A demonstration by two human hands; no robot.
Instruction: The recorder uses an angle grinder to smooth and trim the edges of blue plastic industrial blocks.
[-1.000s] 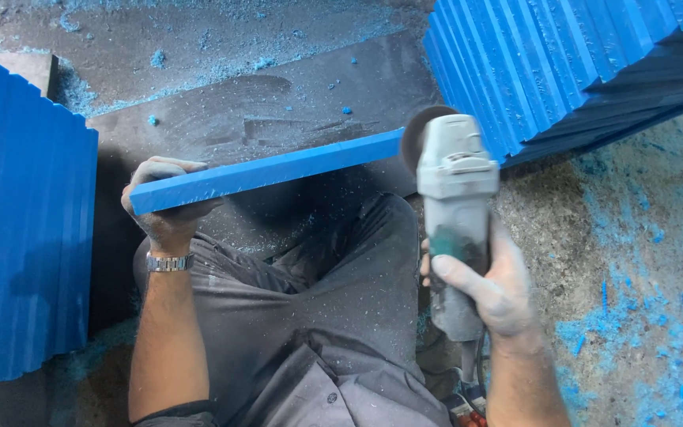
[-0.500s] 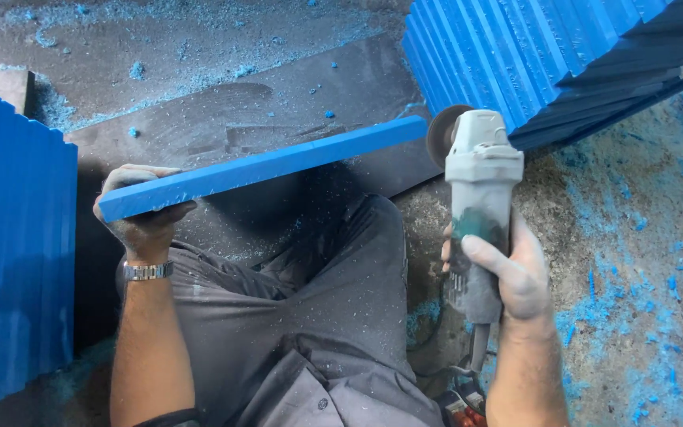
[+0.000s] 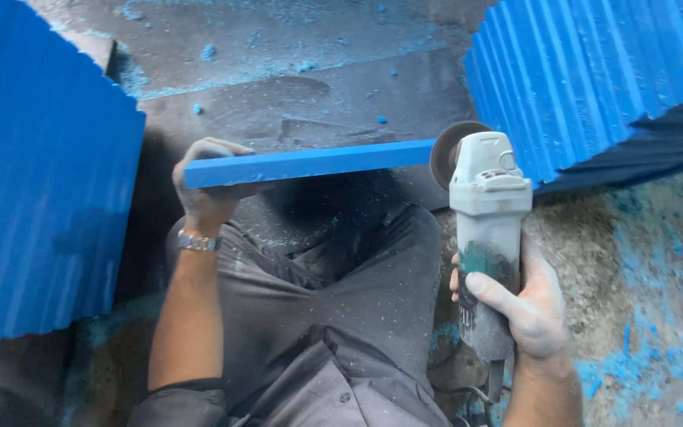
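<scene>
- No real containers showing; closest thing is two stacks of blue strips: left stack [image 3: 37,182] filling the left edge, right stack [image 3: 594,71] leaning at upper right.
- L hand [image 3: 207,186] is gripping the left end of a long blue bar [image 3: 310,162], fingers curling over the top, thumb side hidden under it. Wristwatch [image 3: 198,241] sitting on that wrist.
- Bar is lying nearly level across the knees, above the grey trousers [image 3: 333,292], running from L hand to the grinder disc.
- R hand [image 3: 527,304] is clenching the body of a grey angle grinder [image 3: 488,229], thumb wrapping across the dark green grip.
- Grinder disc [image 3: 446,150] is touching the bar's right end; can't tell if it's spinning.
- Right stack is sitting just behind the grinder head, crowding that side.
- Blue dust & chips [image 3: 650,364] are lying over the concrete floor [image 3: 294,87], thickest at lower right.
- Cable end showing under the R hand, near the bottom edge.
</scene>
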